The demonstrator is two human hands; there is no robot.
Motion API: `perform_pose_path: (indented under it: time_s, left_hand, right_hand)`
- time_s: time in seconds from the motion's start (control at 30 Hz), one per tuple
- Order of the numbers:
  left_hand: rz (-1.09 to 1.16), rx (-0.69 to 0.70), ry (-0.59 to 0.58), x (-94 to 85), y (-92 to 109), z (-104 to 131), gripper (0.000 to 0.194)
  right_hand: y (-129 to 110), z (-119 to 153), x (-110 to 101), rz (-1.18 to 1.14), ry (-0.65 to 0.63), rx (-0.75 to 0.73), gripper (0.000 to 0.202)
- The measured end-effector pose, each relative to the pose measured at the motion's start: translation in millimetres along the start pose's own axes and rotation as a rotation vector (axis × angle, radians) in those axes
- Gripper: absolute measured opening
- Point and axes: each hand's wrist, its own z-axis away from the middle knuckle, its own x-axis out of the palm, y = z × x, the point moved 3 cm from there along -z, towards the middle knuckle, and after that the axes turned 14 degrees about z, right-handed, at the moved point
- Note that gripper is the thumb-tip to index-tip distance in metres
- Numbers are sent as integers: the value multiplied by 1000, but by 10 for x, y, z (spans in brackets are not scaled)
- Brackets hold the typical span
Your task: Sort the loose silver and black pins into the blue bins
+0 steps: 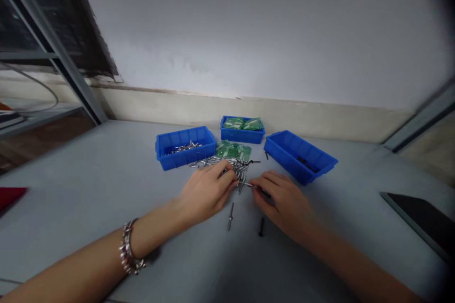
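My left hand (209, 188) and my right hand (280, 199) meet in the middle of the table, fingers pinched. Between their fingertips runs a silver pop rivet (245, 183), one end at each hand. Just behind lies a loose pile of silver pop rivets (240, 164), partly covered by my left hand. A single pop rivet (231, 218) lies on the table nearer to me. To its right is a black screw (261, 227). The right palm's inside is hidden.
A blue bin (188, 157) holding silver rivets stands at left. Another blue bin (245, 137) contains green packets (253, 124); a green packet (232, 150) lies before it. The right blue bin (295, 163) has small dark pieces. A dark flat device (419, 218) lies far right.
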Motion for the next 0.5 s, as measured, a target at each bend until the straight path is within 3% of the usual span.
perform_pose_path:
  time_s: [0.5]
  left_hand:
    - [34,-8,-22,-2,2,-5,26]
  right_hand:
    - [-9,0,-11,0,17,-8,13]
